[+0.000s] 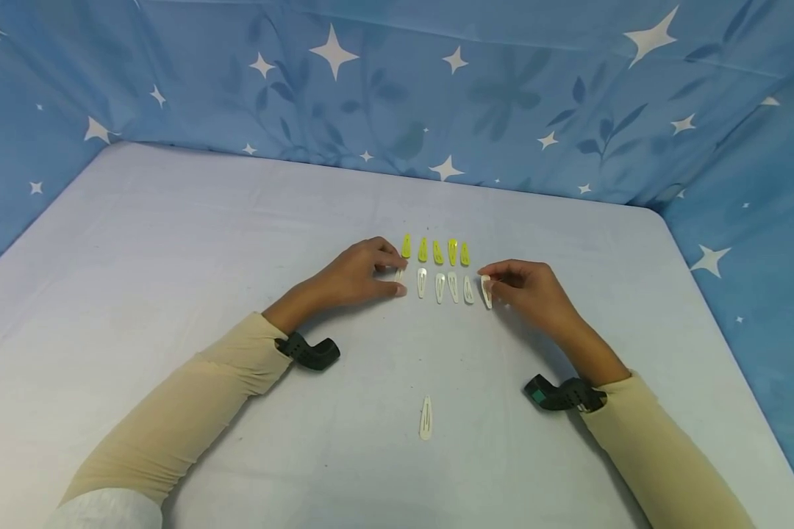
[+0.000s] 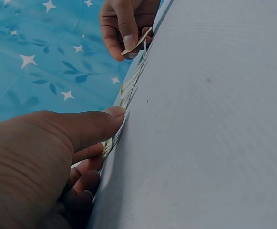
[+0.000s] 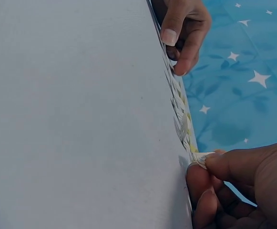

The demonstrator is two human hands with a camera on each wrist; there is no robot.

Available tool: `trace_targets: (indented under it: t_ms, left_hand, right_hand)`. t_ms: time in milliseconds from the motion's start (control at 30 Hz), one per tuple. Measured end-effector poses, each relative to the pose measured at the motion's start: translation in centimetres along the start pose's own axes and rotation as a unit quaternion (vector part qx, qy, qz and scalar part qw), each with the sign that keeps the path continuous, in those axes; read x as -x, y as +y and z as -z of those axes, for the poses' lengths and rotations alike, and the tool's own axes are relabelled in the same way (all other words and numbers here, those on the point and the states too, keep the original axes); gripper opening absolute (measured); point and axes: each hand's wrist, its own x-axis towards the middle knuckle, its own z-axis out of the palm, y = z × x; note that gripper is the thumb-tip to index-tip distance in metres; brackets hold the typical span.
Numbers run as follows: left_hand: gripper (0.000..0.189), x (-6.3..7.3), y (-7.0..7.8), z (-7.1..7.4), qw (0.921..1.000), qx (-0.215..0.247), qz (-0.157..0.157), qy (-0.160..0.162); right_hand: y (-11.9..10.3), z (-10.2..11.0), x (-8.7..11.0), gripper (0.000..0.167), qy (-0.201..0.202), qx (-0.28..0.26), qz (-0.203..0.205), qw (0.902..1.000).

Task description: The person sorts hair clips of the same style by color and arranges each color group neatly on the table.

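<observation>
Yellow snap hair clips (image 1: 437, 253) lie in a row on the white table. Below them runs a row of white snap hair clips (image 1: 440, 287). At its left end my left hand (image 1: 360, 273) holds a white hair clip (image 1: 399, 276) between thumb and fingers, partly hidden by them. My right hand (image 1: 529, 292) pinches another white hair clip (image 1: 486, 292) at the row's right end, tilted up in the right wrist view. Nearer to me, a single white hair clip (image 1: 426, 419) lies apart. Both hands also appear in each wrist view.
The white table (image 1: 172, 220) reaches back to a blue curtain (image 1: 397, 88) with stars and leaves. Black wrist cameras sit on the left wrist (image 1: 311, 353) and right wrist (image 1: 562, 394), close above the tabletop.
</observation>
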Motion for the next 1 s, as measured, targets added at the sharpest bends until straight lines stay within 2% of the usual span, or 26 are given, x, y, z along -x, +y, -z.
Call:
trace_targets:
  t_ms: [300,667,1000]
  left_hand:
    - [0.046,0.07,-0.04,0.06,1.0,0.002,0.0,-0.001]
    - [0.045,0.09,-0.14,0.24,1.0,0.003,-0.007,0.001]
    - [0.045,-0.09,0.05,0.18,0.9999,0.013,-0.004,-0.004]
  right_hand:
    - [-0.46,-0.31,-0.28,0.019,0.009,0.033,-0.022,0.9992]
    - [-0.53,-0.38,-0.4,0.019,-0.001,0.026,-0.026,0.9993]
    - [-0.34,-0.34,-0.25,0.02,0.012,0.025,-0.028,0.9992]
